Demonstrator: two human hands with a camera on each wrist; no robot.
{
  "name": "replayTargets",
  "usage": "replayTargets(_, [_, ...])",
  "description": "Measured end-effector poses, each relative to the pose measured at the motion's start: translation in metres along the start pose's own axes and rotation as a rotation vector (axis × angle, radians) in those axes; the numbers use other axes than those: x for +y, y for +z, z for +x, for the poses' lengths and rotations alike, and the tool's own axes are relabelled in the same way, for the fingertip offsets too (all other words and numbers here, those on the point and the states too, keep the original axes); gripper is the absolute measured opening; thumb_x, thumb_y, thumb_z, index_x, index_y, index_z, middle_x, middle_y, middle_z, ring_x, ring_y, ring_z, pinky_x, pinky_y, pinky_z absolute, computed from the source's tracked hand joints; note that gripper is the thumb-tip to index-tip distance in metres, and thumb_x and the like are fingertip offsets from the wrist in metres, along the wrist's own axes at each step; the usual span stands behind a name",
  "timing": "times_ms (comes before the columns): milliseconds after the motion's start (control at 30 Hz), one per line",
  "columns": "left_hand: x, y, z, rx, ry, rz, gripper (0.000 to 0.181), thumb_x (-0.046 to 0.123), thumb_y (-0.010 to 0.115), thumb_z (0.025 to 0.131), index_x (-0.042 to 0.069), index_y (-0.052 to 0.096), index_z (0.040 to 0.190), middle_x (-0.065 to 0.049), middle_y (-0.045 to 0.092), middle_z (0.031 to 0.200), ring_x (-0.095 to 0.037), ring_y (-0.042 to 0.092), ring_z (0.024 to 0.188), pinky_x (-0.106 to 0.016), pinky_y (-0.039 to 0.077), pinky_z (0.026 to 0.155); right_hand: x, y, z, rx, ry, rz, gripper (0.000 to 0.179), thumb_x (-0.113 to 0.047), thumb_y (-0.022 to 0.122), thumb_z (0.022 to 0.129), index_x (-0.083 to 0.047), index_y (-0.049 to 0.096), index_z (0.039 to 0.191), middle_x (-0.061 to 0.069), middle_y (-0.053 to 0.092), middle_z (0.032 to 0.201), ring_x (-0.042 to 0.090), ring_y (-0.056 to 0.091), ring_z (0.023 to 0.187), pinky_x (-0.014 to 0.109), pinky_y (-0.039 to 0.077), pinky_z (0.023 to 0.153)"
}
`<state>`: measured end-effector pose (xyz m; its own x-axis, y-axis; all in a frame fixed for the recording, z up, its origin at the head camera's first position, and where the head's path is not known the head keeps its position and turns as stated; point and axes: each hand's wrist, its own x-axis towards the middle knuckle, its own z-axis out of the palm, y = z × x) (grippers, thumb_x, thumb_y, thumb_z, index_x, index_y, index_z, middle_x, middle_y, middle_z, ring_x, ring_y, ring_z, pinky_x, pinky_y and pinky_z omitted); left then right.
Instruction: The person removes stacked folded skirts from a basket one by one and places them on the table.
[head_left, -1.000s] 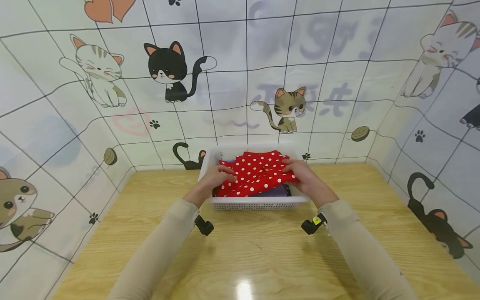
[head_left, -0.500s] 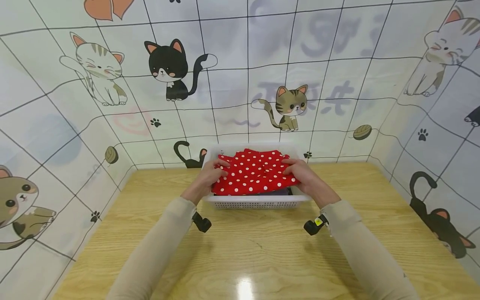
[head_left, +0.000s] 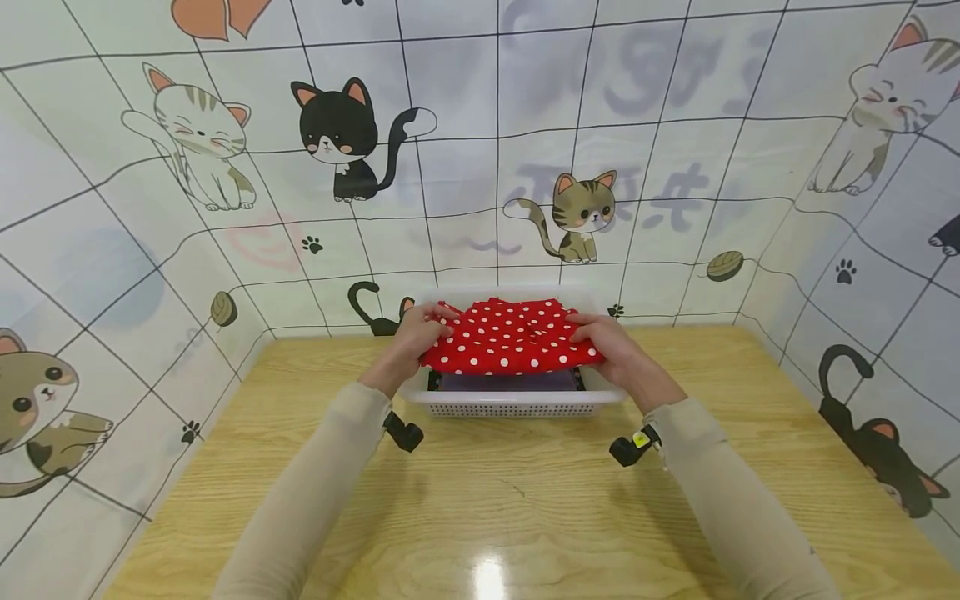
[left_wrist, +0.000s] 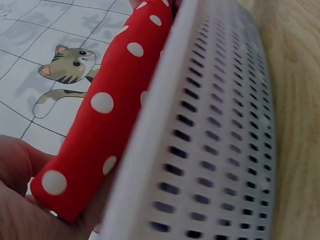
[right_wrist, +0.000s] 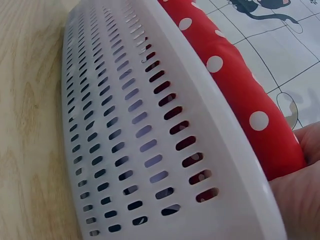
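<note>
Over the white basket (head_left: 516,409), I see the left hand (head_left: 417,335) and right hand (head_left: 611,343) gripping opposite sides of the dotted red cloth (head_left: 510,340).

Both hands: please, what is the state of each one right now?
Left hand: holding the left end of the red cloth with round white dots.
Right hand: holding its right end.

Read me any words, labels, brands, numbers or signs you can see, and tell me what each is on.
No text reads clearly.
Faint grey characters on the wall: too blurred to read.
Yellow tag by the right sleeve: too small to tell whether it bears writing.
Red polka-dot cloth and white basket: no lettering visible.
</note>
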<state>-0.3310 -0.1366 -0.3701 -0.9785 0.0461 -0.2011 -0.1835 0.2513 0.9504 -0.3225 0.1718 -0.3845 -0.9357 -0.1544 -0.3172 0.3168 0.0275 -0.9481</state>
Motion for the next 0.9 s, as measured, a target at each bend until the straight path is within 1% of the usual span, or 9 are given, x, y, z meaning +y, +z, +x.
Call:
replayTargets(133, [-0.010,0.002,0.006,-0.029,-0.083,-0.013,0.037,0.011,0.062,0.099,0.011,0.059,0.136,-0.012,0.047,0.150,-0.031,0.053,0.126,-0.041,0.056,0.101,0.001,0.001,0.001,-0.003,-0.001,-0.017,0.063,-0.005,0.045,0.101,-0.013,0.033,0.163,0.013,0.014,0.173,0.034,0.030,0.149,0.022,0.059,0.084])
replayTargets(200, [-0.015,0.004,0.008,-0.056,-0.096,0.003,0.041,0.013,0.064,0.099,0.012,0.058,0.139,-0.012,0.046,0.150,-0.031,0.052,0.128,-0.042,0.054,0.102,0.002,0.002,0.002,-0.007,-0.003,-0.025,0.062,-0.005,0.045,0.102,-0.013,0.033,0.162,0.013,0.013,0.173,0.035,0.030,0.149,0.024,0.060,0.087])
replayTargets(300, [-0.018,0.008,0.008,-0.076,-0.076,0.048,0.044,0.014,0.067,0.097,0.014,0.059,0.140,-0.011,0.045,0.151,-0.032,0.050,0.132,-0.045,0.052,0.106,0.004,0.001,0.002,-0.007,-0.009,-0.036,0.061,-0.006,0.045,0.103,-0.012,0.033,0.162,0.014,0.015,0.172,0.035,0.031,0.149,0.024,0.060,0.086])
replayTargets(367, [-0.019,0.010,0.008,-0.057,-0.043,0.059,0.045,0.015,0.069,0.095,0.017,0.061,0.140,-0.010,0.043,0.153,-0.031,0.047,0.135,-0.047,0.051,0.108,0.003,0.001,0.003,-0.008,-0.013,-0.033,0.060,-0.008,0.046,0.103,-0.011,0.034,0.162,0.014,0.017,0.172,0.035,0.033,0.147,0.022,0.060,0.083])
replayTargets(500, [-0.019,0.012,0.007,0.009,0.032,0.074,0.048,0.015,0.072,0.092,0.023,0.063,0.139,-0.007,0.040,0.157,-0.029,0.041,0.138,-0.050,0.047,0.110,-0.003,0.002,0.003,-0.011,-0.033,-0.057,0.060,-0.011,0.048,0.103,-0.011,0.035,0.161,0.014,0.020,0.171,0.035,0.036,0.145,0.020,0.060,0.079])
replayTargets(567, [-0.020,0.012,0.006,0.005,0.038,0.075,0.048,0.015,0.071,0.093,0.025,0.064,0.139,-0.007,0.039,0.160,-0.029,0.040,0.140,-0.051,0.045,0.112,-0.004,0.002,0.003,-0.009,-0.043,-0.084,0.060,-0.011,0.049,0.103,-0.011,0.035,0.161,0.015,0.020,0.170,0.036,0.037,0.145,0.022,0.060,0.081])
replayTargets(733, [-0.025,0.010,0.008,-0.058,-0.066,0.069,0.043,0.019,0.072,0.092,0.026,0.069,0.134,-0.007,0.040,0.158,-0.029,0.039,0.142,-0.052,0.042,0.116,0.004,0.003,0.001,-0.022,-0.048,-0.160,0.059,-0.007,0.047,0.101,-0.012,0.039,0.159,0.015,0.021,0.169,0.037,0.040,0.141,0.027,0.060,0.088])
replayTargets(800, [-0.026,0.009,0.008,-0.078,-0.081,0.063,0.043,0.019,0.073,0.091,0.026,0.070,0.133,-0.008,0.041,0.156,-0.029,0.040,0.141,-0.051,0.043,0.115,0.005,0.004,0.000,-0.035,-0.056,-0.187,0.058,-0.006,0.046,0.100,-0.010,0.042,0.157,0.017,0.022,0.169,0.036,0.042,0.139,0.026,0.060,0.089])
replayTargets(900, [-0.024,0.007,0.007,-0.102,-0.068,0.042,0.049,0.016,0.075,0.088,0.026,0.068,0.136,-0.008,0.042,0.155,-0.030,0.041,0.140,-0.050,0.046,0.113,0.006,0.003,-0.002,-0.045,-0.071,-0.201,0.056,-0.006,0.046,0.100,-0.008,0.045,0.155,0.018,0.023,0.168,0.035,0.041,0.138,0.024,0.060,0.086])
